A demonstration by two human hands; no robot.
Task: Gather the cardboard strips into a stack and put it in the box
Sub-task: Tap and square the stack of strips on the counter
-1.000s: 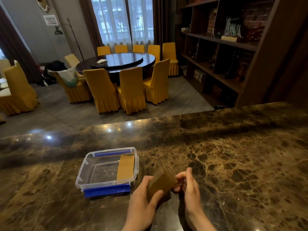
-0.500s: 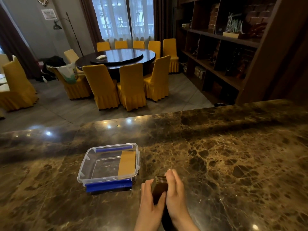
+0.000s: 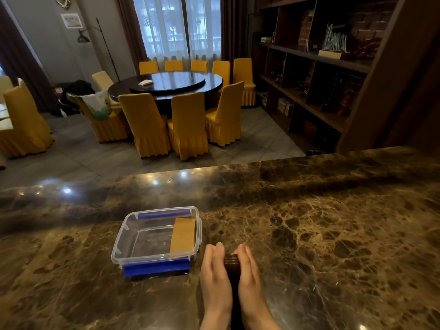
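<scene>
Since a second ago, brought together: then a loose tilted strip pinched between fingers, now both palms pressed flat against the sides of a squared-up stack of cardboard strips (image 3: 231, 259), stood on edge on the marble surface (image 3: 333, 234). Box seemingly unmoved on the surface; view shifted slightly.

Far left, across the room: yellow-covered chairs (image 3: 23, 122) by the wall. Nearer and lower, on the surface: clear plastic box (image 3: 123, 244) with blue latches, lid off, open top up. Inside, against its right wall, one tan cardboard strip (image 3: 183, 235) leaning or lying lengthwise; rest of the box floor bare. Just right of the box's near right corner: left hand (image 3: 215, 277), fingers straight and pointing away from the body, palm inward, flat against the stack's left face. Between the hands: top edges of the strips showing as thin dark layers, aligned; lower part hidden in shadow. Right hand (image 3: 247, 279) mirrored on the stack's right face, fingers extended, grip closed on the stack together with the left, a squeeze from both sides rather than a curl of fingers. Stack near the box but outside it, apart from its wall.

Beyond, centre: round dark dining table (image 3: 166, 85) ringed with chairs. Right: dark wooden shelving (image 3: 321, 58) holding books and ornaments.
</scene>
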